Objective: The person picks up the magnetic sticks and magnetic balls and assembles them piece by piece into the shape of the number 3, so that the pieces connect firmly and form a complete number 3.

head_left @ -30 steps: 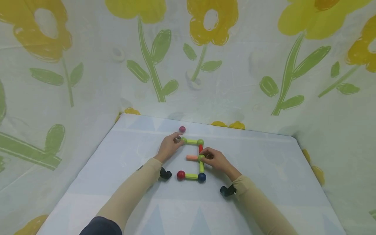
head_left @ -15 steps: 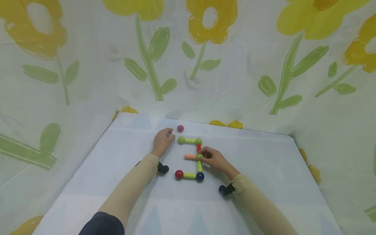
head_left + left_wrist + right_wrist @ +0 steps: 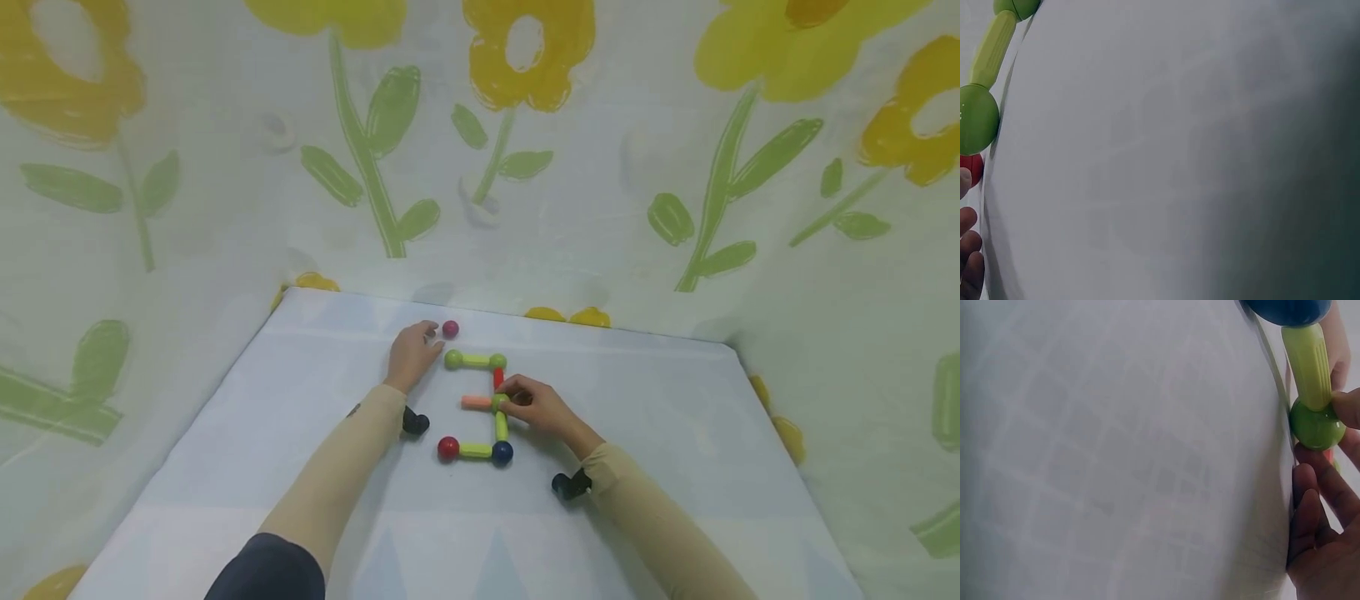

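Observation:
A flat figure of magnetic balls and rods lies on the table: a green ball (image 3: 453,359), a yellow-green rod (image 3: 476,361) and another green ball along its far side, a red rod (image 3: 498,380) down the right. My right hand (image 3: 542,407) pinches the middle green ball (image 3: 1317,425), from which an orange-pink rod (image 3: 476,402) points left. Nearer me, a yellow-green rod joins a dark blue ball (image 3: 502,452) to a red ball (image 3: 448,448). My left hand (image 3: 411,358) holds nothing, its fingers loosely bent just left of a loose magenta ball (image 3: 450,328).
The pale, patterned tabletop (image 3: 645,400) is bounded at the back and sides by a flower-printed cloth (image 3: 600,208). A small black camera mount sits at each wrist, with the left one (image 3: 416,422) left of the figure.
My left hand has let go of the far left green ball and shifted left and away, beside the magenta ball. The right hand keeps its pinch. The head view has turned slightly.

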Available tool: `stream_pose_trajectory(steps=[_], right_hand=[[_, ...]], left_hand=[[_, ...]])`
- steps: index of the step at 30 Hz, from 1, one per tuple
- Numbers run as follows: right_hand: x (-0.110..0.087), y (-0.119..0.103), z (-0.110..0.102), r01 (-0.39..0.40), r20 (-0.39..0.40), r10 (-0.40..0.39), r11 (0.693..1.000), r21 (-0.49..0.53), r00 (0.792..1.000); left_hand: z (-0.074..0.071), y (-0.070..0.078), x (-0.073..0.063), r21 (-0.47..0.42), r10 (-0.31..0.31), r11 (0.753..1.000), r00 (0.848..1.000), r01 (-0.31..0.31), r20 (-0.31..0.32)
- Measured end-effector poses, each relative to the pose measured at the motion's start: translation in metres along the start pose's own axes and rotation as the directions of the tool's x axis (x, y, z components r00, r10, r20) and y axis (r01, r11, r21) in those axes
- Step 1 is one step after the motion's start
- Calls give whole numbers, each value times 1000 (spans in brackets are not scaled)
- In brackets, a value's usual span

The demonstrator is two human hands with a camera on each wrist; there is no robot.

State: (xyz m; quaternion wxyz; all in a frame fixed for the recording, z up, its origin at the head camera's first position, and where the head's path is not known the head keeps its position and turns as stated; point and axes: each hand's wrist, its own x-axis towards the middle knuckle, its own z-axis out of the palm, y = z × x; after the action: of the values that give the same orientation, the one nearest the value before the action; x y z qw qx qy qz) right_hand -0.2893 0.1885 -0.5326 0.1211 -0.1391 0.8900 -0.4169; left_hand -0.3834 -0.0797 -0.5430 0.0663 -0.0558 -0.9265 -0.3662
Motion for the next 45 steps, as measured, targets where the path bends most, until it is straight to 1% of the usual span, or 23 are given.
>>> stream_pose_trajectory(steps=[6,9,12,15,19,22,25,33,37,41,45], right_hand=[[0,0,0,0,6,0,1000,-1,1000],[-1,-2,0,8,6,-8,1000,4,1000],[0,-3,0,21,8,-22,1000,7,1000],[2,-3,1,34,14,-34,999,4,999],[3,-4,1,43,22,-43,999,0,999],[3,-4,1,39,21,-39,999,-1,999],[3,-4,1,33,17,-33,999,-7,999],[3,-3,0,27,16,-27,1000,-7,1000],[3,-3,-1,17,18,-17,1000,-10,1000],[3,-1,-2,11,20,-11,1000,-8,1000],[2,1,-3,16,16,-16,1000,-7,1000]], left_hand=[[4,-1,5,-11,31,999,999,-31,10],[5,-1,6,-22,57,998,998,-57,5],[3,0,8,-27,65,998,998,-65,12],[0,1,9,-27,63,998,997,-62,36],[-1,4,12,18,73,997,996,-74,60],[-1,5,13,50,87,995,995,-90,58],[-2,6,14,53,96,994,994,-99,45],[0,7,13,29,76,997,997,-77,33],[0,6,13,2,88,996,996,-88,30],[2,4,13,-26,83,996,996,-82,37],[4,2,14,-36,81,996,996,-80,42]])
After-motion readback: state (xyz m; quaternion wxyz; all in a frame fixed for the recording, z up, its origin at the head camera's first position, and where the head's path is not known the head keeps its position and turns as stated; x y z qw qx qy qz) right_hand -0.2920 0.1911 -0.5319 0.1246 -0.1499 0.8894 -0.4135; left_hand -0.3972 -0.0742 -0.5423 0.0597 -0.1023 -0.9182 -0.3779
